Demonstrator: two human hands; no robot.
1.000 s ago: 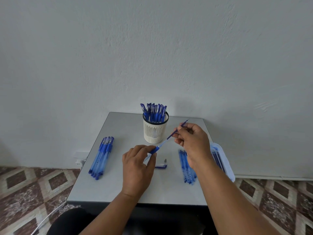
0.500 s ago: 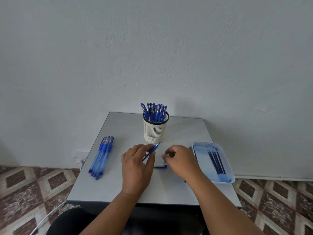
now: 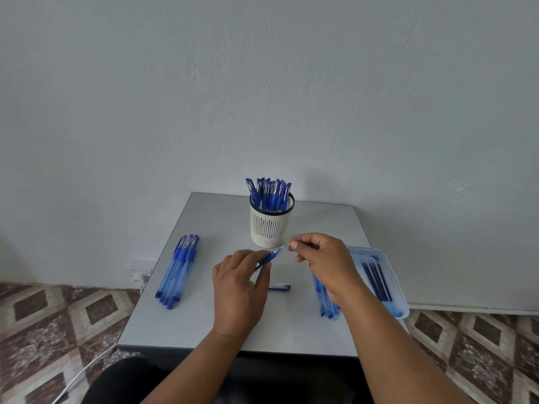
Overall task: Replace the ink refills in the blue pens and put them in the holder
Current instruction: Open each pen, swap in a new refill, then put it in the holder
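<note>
L hand (image 3: 237,290) curls round a blue plastic pen barrel (image 3: 269,256), thumb & fingers wrapped on the grip end, its metal tip poking up-right toward the R hand (image 3: 322,262). R hand's thumb & forefinger are pinched on something tiny at the fingertips (image 3: 292,245), too small to make out, just beside the pen tip, not touching. Most of the barrel is hidden under the L palm. A blue pen cap (image 3: 280,286) lies on the table between the hands. R forearm covers part of a row of loose blue refills (image 3: 325,301). Right of that, a pale blue plastic tray (image 3: 401,301) w/ dark refills, hanging off the table edge. Far left, a bundle of blue capped pens (image 3: 178,271). At the back, a cream slotted round holder (image 3: 271,224) full of blue pens. Grey square table (image 3: 186,325), plain white wall, brown diamond-pattern floor tiles.
</note>
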